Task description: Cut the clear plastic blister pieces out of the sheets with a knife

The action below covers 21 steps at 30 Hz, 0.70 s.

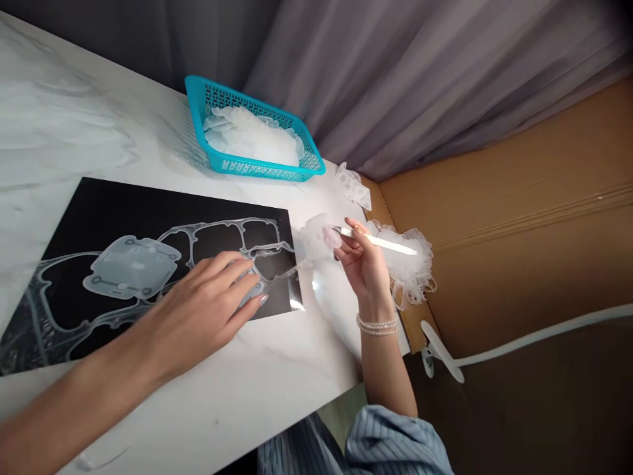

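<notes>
My left hand (217, 297) lies palm down on the black board (128, 204), fingers stretched out, over a translucent plastic piece (254, 290) that it partly hides. Left of it on the board is a larger translucent piece (132, 266) with rounded corners and small holes, amid a clear cut-out sheet (217, 227) with open gaps. My right hand (363, 254), raised right of the board, grips a slim white pen-like tool (390, 245) with a thin dark tip pointing left. A hazy translucent piece (316, 234) shows by its fingertips; whether they also hold it I cannot tell.
A turquoise basket (267, 170) of translucent pieces stands at the table's back. More frilly translucent pieces (413, 264) are heaped at the right edge beside a cardboard wall (519, 218). A white clamp-like arm (442, 349) sits lower right. Grey curtains (395, 79) hang behind.
</notes>
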### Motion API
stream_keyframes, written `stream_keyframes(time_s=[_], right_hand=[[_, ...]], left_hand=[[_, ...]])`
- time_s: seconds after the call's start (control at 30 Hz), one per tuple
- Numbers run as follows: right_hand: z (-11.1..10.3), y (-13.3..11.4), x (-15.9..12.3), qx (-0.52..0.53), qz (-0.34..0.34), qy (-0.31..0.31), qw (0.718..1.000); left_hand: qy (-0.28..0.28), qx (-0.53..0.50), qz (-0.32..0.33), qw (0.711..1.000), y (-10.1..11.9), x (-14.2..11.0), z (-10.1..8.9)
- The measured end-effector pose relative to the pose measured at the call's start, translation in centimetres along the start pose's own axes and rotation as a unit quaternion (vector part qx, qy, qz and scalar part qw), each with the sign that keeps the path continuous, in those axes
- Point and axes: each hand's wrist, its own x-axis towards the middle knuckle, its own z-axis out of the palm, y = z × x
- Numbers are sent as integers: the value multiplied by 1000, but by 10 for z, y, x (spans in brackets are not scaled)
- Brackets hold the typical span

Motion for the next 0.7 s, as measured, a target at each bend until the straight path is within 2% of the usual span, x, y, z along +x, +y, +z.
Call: stream_keyframes(time_s=[0.03,0.07,0.1,0.13,0.17,0.2,0.23,0.27,0.3,0.33,0.4,0.43,0.5,0.57,0.7], right_hand=[[17,-3,-12,-41,-30,-37,998],[33,-6,-24,-91,-58,-80,991],[47,-9,-37,-155,-89,-135,975],[58,-13,-49,-224,-117,-212,944],[66,-16,-59,-277,-149,-300,901],[71,-18,-67,-317,-181,-368,855],[74,-19,-73,-337,-209,-403,824],[74,-19,-77,-344,-230,-395,820],[73,-19,-77,-346,-238,-346,839],[71,-18,-76,-349,-226,-270,869],[66,-13,-68,-353,-157,-131,913],[65,-10,-63,-348,-117,-97,925],[64,-3,-53,-322,-43,-110,939],[67,4,-48,-282,-5,-147,948],[74,13,-49,-260,-5,-162,952]], left_hand=[[-5,-104,-83,991,9,6,-6],[-18,-225,-176,958,16,12,-10],[-34,-351,-253,901,22,18,-14],[-51,-460,-316,828,25,22,-16],[-67,-544,-358,756,25,26,-17],[-74,-600,-381,700,24,28,-18],[-70,-629,-394,666,21,28,-17],[-59,-638,-403,654,18,28,-17],[-47,-637,-405,654,14,26,-16],[-35,-635,-400,661,11,24,-16],[-24,-629,-383,676,6,20,-15],[-25,-624,-378,684,4,19,-14],[-22,-608,-373,700,4,17,-12],[-15,-583,-377,719,6,17,-10],[5,-545,-379,748,14,19,-8]])
